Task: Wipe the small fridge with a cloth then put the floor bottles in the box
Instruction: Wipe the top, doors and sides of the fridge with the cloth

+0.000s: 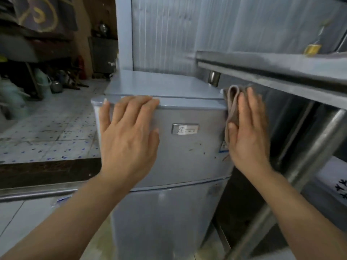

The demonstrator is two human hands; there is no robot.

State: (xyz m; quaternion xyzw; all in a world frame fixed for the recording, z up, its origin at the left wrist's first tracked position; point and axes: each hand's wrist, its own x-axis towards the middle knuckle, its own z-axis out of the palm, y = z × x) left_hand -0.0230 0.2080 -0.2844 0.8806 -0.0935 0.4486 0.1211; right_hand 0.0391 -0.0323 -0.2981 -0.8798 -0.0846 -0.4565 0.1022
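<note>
Small fridge, silver, standing between tiled floor and steel table; wiping step in hand. Left hand: grip released, flat, bracing the door's top edge. Right hand: flat, pressing cloth to the right side; next, likely a downward stroke there.

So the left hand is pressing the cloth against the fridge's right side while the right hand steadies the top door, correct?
Hands are swapped. In the head view, the right hand presses the cloth against the fridge's right side; the left hand steadies the top door.
</note>
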